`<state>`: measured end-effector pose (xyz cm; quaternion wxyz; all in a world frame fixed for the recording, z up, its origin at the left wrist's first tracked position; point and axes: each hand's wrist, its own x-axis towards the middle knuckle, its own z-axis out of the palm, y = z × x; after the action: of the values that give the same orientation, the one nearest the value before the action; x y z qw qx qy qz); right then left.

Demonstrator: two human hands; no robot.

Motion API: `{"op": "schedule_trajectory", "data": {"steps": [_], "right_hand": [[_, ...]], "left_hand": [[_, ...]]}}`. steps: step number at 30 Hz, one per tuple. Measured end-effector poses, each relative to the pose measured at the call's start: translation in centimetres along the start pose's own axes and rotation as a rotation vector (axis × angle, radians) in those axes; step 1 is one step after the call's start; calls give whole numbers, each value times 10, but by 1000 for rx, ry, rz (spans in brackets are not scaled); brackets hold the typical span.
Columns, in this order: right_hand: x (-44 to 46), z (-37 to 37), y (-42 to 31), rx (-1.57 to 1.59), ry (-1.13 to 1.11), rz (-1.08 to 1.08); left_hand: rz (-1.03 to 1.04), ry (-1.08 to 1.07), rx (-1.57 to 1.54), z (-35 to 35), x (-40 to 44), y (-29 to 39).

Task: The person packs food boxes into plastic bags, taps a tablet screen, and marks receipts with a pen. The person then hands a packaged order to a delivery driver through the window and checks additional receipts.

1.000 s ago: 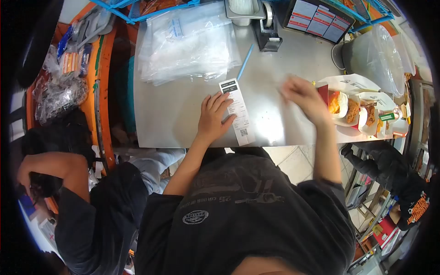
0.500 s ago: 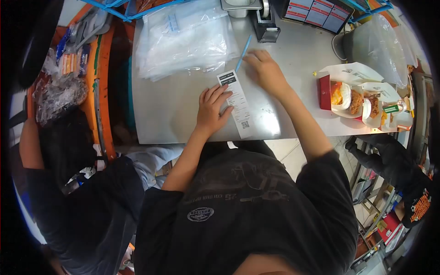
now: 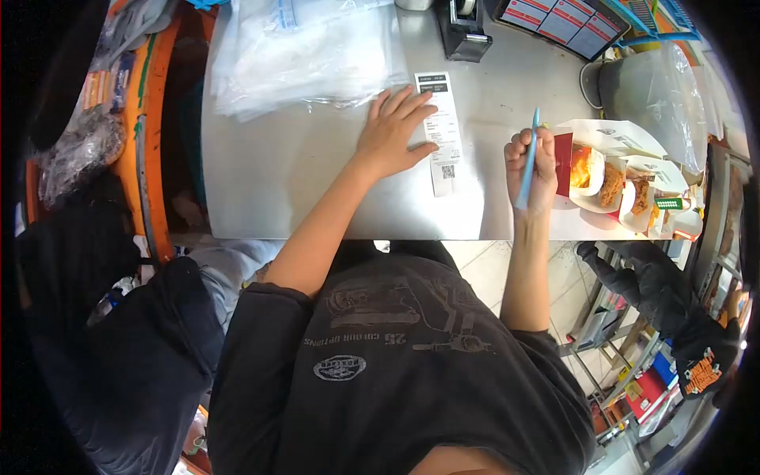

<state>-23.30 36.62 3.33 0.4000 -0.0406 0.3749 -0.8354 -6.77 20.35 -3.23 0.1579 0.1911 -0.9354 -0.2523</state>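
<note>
A long white printed receipt (image 3: pixel 445 131) lies on the metal table (image 3: pixel 317 198), its QR code toward the near edge. My left hand (image 3: pixel 392 133) rests at the receipt's left side with fingers spread, the fingertips on or beside the paper. Over the table's right part, my right hand (image 3: pixel 532 168) is closed around a light blue pen (image 3: pixel 529 162), which points up and away. Just right of that hand stand open red and white food boxes (image 3: pixel 625 134) with fried pieces inside.
Clear plastic bags (image 3: pixel 309 59) lie at the back left. A black tape dispenser (image 3: pixel 467 36) and a tablet screen (image 3: pixel 562 24) are at the back. A grey bin (image 3: pixel 645 91) stands behind the boxes. One person (image 3: pixel 127 356) is at the left, another (image 3: pixel 673 305) at the right.
My right hand has taken hold of the blue pen and moved right, near the boxes. My left hand and the receipt have shifted a little right and away, and its fingers are spread wider.
</note>
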Motion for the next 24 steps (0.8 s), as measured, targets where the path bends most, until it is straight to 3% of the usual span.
{"op": "schedule_trajectory", "data": {"steps": [2, 5, 7, 9, 10, 13, 17, 20, 23, 24], "right_hand": [[-1, 7, 11, 36, 214, 28], [1, -25, 34, -30, -163, 124], [5, -37, 45, -251, -128, 151], [7, 0, 44, -575, -45, 185], [8, 13, 49, -591, 34, 169], [12, -5, 73, -793, -92, 64], [12, -15, 86, -925, -51, -26], [9, -10, 89, -877, -29, -57], [5, 0, 84, -1088, -126, -67], [2, 5, 79, -1187, -29, -140]], "left_hand": [[-14, 11, -7, 0, 1, 2], [-34, 5, -5, -1, 2, 2], [-39, 1, -2, 0, 1, 1], [-35, 9, -1, 2, 1, 0], [-41, 5, -7, 1, 1, 1], [-46, 0, -17, -2, 2, 2], [-53, 1, -31, -2, 1, 2], [-52, 6, -30, -3, 1, 1], [-55, 10, -37, -2, 0, 1], [-58, 11, -39, -2, -1, 1]]}}
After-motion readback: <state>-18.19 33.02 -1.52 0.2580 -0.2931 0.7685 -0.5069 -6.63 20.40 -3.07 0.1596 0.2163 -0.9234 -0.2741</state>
